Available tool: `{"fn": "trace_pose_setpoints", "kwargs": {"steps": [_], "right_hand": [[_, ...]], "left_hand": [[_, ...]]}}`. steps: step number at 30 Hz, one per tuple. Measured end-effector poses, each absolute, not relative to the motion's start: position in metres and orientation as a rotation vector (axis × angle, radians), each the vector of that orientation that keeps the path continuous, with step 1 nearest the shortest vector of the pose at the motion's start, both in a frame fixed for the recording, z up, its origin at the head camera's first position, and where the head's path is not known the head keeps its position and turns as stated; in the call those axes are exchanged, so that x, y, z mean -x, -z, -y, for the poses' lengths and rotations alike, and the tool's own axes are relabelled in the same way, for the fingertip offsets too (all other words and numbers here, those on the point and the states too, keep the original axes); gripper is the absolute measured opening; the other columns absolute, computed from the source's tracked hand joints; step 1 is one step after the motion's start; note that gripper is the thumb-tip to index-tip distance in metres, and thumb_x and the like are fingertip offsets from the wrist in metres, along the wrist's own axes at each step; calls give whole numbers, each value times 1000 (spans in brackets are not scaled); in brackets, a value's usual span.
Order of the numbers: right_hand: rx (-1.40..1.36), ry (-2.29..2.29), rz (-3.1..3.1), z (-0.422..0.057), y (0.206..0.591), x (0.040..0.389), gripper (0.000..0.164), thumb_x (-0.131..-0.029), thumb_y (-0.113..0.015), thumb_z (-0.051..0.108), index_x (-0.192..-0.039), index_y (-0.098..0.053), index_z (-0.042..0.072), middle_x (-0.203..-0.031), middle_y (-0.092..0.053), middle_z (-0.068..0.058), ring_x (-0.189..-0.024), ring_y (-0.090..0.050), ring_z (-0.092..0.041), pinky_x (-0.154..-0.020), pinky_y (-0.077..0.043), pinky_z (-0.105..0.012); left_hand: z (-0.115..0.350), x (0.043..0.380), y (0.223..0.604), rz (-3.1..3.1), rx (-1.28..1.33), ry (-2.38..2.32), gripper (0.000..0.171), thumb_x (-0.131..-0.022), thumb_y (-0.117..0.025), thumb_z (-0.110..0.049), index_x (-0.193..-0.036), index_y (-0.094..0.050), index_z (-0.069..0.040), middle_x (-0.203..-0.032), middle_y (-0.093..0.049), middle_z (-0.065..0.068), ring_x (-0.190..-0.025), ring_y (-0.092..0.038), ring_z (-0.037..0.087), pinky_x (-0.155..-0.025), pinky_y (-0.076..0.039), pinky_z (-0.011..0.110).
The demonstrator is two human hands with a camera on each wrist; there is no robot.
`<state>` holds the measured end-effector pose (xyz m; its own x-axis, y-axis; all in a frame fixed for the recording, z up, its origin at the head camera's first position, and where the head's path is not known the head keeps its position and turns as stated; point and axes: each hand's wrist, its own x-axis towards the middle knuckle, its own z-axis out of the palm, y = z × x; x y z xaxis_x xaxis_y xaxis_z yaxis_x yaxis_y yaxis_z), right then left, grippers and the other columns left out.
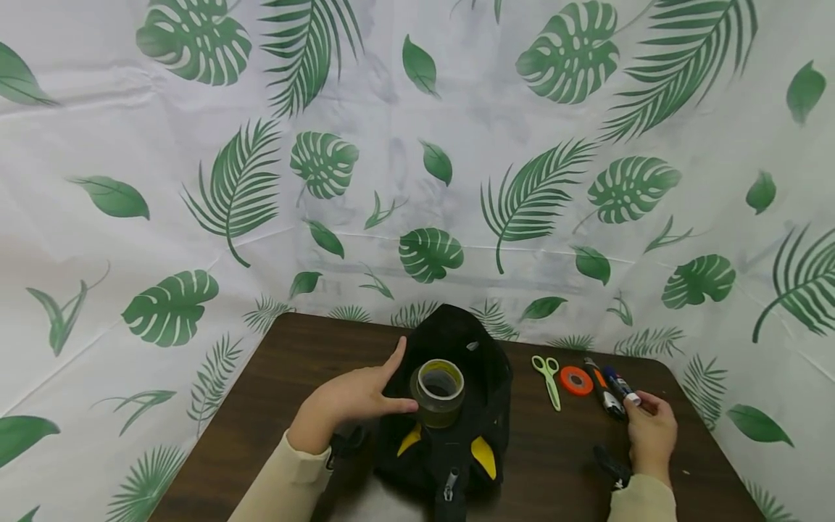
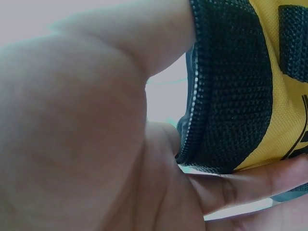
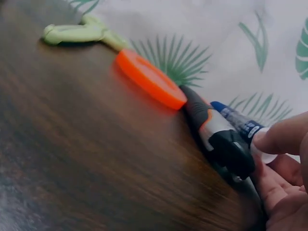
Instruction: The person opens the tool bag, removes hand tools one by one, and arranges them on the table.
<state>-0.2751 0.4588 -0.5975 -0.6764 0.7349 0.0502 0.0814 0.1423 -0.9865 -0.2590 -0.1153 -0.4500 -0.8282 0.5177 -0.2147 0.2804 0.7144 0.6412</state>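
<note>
My left hand [image 1: 352,395] holds the rim of a black-and-yellow tool bag [image 1: 489,435]; the thumb reaches over the opening and the fingers lie along the outside. The left wrist view shows the bag's zipped edge [image 2: 195,96] between thumb and fingers. A thick roll of packing tape [image 1: 440,417] sits in the bag's mouth. At the table's right, my right hand [image 1: 652,431] pinches the white end of a blue-and-white glue stick [image 3: 240,122] between thumb and fingers. Beside it lies a black, grey and orange utility knife [image 3: 219,132].
An orange tape roll [image 1: 577,380] and pale green scissors [image 1: 549,380] lie left of the knife on the brown table [image 1: 287,362]. A white leaf-patterned cloth [image 1: 391,181] hangs behind and at both sides. A zip pull [image 1: 450,484] hangs at the bag's front.
</note>
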Motion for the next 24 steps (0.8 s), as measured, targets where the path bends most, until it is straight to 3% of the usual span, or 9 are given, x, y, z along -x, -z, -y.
{"fn": "trace_pose_setpoints", "kwargs": {"steps": [7,12,17,21,24], "right_hand": [[767,-1408,2055,-457,596,275,42,-106,-64,12,-145,-61,-3,-111,-59,6,-87,-52,10,-69,-45,-5],[716,-1329,2087,-457,595,275,42,-105,-62,11,-144,-64,-3,-104,-60,15,-87,-51,7,-71,-43,-5],[703,-1308,2138,-457,596,274,40,-106,-66,16,-142,-68,-2,-101,-62,23,-86,-51,14,-75,-42,-3],[708,-1305,2171,-455,595,273,41,-108,-66,18,-144,-68,-1,-116,-72,4,-88,-50,15,-77,-41,-3],[697,-1356,2133,-453,592,274,44,-108,-65,15,-149,-63,-2,-131,-70,-8,-91,-51,15,-79,-42,-2]], "left_hand": [[115,260,450,-2516,-620,-875,117,-99,-69,-70,-176,11,-33,-175,-40,12,-144,-63,33,-118,-50,56],[114,260,450,-2513,-605,-890,115,-99,-68,-70,-175,11,-36,-176,-37,10,-147,-61,32,-120,-48,56],[114,259,448,-2516,-600,-882,115,-99,-68,-70,-175,11,-35,-176,-38,10,-146,-61,32,-120,-49,56],[114,258,448,-2517,-603,-871,115,-99,-68,-70,-176,10,-34,-176,-39,11,-147,-60,33,-120,-48,56],[114,259,448,-2521,-604,-872,115,-99,-68,-70,-175,10,-35,-176,-39,11,-148,-59,33,-121,-48,56]]}}
